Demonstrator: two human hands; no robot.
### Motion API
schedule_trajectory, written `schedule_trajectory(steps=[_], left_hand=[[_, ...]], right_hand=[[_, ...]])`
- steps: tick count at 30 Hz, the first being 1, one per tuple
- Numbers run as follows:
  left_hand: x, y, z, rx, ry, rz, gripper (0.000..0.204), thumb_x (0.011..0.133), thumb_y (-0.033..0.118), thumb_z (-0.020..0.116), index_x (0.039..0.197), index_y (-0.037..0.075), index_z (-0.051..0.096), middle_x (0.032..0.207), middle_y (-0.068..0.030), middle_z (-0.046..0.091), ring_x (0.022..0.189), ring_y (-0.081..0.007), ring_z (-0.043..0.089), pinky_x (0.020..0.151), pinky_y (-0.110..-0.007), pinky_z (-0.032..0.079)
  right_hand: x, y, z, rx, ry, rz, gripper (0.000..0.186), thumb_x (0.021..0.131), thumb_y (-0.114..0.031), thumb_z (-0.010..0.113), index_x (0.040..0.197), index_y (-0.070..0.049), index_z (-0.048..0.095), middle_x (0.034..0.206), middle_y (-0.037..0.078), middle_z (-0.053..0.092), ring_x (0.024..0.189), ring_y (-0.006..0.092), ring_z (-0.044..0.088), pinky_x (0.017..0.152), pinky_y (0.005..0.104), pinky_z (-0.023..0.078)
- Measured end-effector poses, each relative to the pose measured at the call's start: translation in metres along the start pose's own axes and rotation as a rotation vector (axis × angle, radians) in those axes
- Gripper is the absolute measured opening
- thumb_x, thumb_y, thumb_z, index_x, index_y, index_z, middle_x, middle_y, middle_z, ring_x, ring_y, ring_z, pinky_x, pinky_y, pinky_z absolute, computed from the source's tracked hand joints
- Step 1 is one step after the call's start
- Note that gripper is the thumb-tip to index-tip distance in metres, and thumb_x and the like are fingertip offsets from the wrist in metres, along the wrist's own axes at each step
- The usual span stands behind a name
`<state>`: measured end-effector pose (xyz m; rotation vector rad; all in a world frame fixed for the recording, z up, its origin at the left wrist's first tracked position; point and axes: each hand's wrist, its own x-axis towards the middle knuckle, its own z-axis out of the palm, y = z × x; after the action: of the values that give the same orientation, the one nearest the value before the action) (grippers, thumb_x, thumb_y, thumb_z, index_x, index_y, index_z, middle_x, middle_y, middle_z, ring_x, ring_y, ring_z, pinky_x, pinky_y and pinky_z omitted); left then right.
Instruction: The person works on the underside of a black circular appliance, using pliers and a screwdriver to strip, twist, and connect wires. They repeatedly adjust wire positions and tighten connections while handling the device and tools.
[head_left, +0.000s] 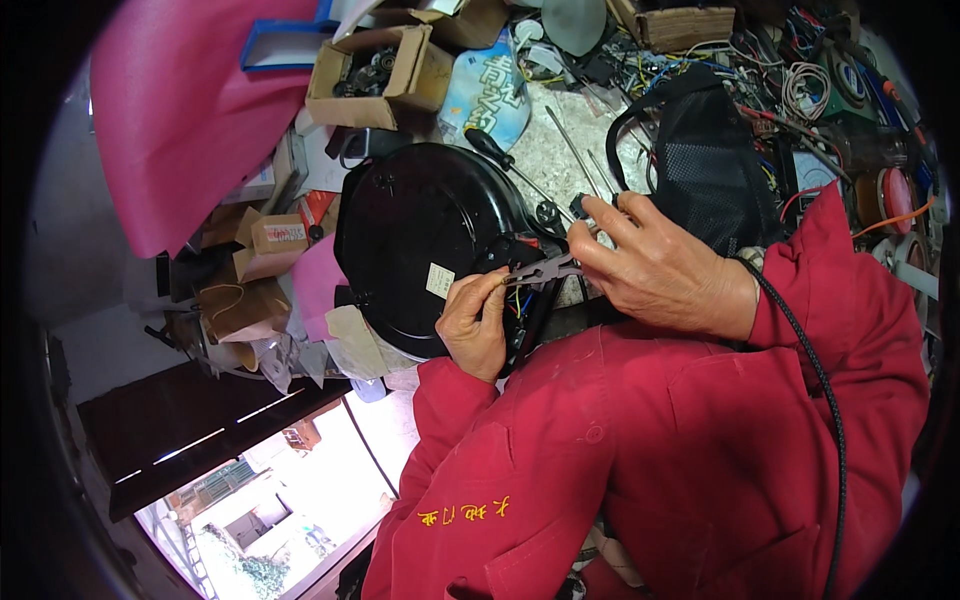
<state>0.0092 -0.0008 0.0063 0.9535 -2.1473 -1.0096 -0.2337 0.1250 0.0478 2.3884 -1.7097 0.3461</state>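
Right grip (660, 265) holds pliers (546, 271); their nose points left, to the left grip (474, 318), which pinches a small part (506, 282).

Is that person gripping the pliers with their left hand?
No, the pliers are in the right hand.

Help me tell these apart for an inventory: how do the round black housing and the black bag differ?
The round black housing is smooth and glossy; the black bag has a mesh texture. The housing carries a small pale label, whereas the bag has a looped strap. Both are black.
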Motion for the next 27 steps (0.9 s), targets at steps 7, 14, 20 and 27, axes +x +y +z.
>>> schedule_trajectory(steps=[7,14,20,27], left_hand=[[-0.0005,0.0009,0.0006,0.055,0.005,0.056,0.016,0.092,-0.002,0.076,0.107,0.003,0.080,0.103,-0.0106,0.079,0.096,-0.0217,0.072,0.085,-0.031,0.057],[0.0011,0.0016,0.0007,0.059,0.000,0.071,0.017,0.091,-0.003,0.077,0.107,0.003,0.080,0.103,-0.0104,0.080,0.095,-0.0220,0.072,0.085,-0.031,0.058],[0.0012,0.0029,0.0011,0.073,-0.003,0.076,0.016,0.091,-0.003,0.077,0.106,0.003,0.080,0.102,-0.0100,0.080,0.095,-0.0221,0.072,0.085,-0.031,0.057],[0.0013,0.0049,0.0006,0.095,-0.009,0.071,0.016,0.092,-0.002,0.077,0.107,0.003,0.080,0.102,-0.0093,0.080,0.095,-0.0220,0.072,0.084,-0.031,0.057]], right_hand=[[-0.0001,-0.0025,0.0007,0.014,0.048,0.037,0.023,0.091,-0.020,0.069,0.096,0.001,0.075,0.118,0.013,0.059,0.121,0.0333,0.057,0.089,0.0415,0.046],[0.0000,-0.0008,-0.0032,-0.025,0.108,0.030,0.021,0.090,-0.020,0.067,0.088,-0.002,0.077,0.104,0.007,0.058,0.100,0.0250,0.057,0.082,0.0354,0.044],[0.0005,-0.0022,-0.0009,-0.005,0.119,0.033,0.020,0.091,-0.019,0.067,0.087,-0.002,0.077,0.104,0.007,0.058,0.098,0.0233,0.056,0.080,0.0348,0.043],[-0.0005,-0.0024,-0.0032,0.058,0.064,0.011,0.019,0.092,-0.018,0.068,0.091,0.000,0.074,0.108,0.010,0.059,0.092,0.0228,0.056,0.076,0.0360,0.042]])
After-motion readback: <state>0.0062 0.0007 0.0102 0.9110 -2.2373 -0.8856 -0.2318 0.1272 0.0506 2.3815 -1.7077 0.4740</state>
